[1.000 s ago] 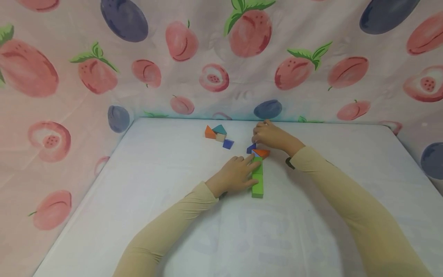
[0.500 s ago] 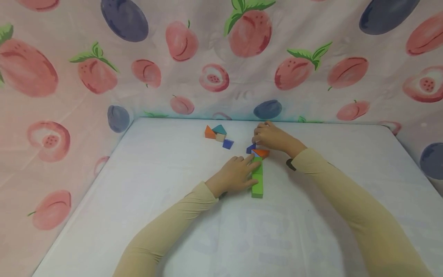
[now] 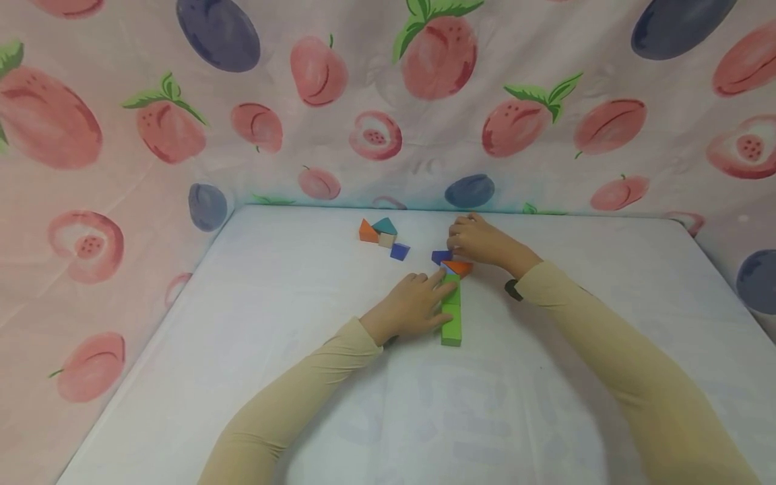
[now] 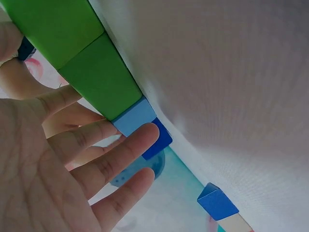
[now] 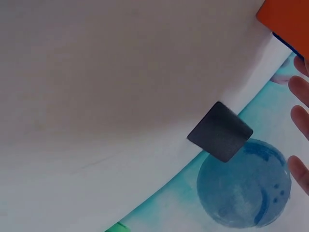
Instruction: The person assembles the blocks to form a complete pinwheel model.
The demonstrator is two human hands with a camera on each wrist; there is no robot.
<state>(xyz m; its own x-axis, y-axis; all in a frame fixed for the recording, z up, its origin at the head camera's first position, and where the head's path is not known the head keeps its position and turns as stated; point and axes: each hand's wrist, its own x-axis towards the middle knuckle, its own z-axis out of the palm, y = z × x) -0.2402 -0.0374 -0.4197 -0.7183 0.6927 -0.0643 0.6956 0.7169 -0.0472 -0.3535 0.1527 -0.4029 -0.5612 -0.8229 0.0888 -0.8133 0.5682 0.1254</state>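
My left hand lies with spread fingers along two green blocks set end to end. In the left wrist view its fingertips reach the light blue block at the far end of the green ones. Beside that light blue piece is an orange triangular block. Just beyond stands a dark blue block, and my right hand, fingers bent, pinches its right side. Only fingertips of the right hand show in the right wrist view, below the orange block.
Left of the right hand sits a small group: an orange triangle, a teal triangle, a pale wooden block and a blue block. A dark four-sided piece shows near the table's far edge, before a fruit-print curtain.
The dark blue block has turned and now shows a flatter, wider shape. My right hand has shifted slightly to the right. My left hand and the green blocks stay put.
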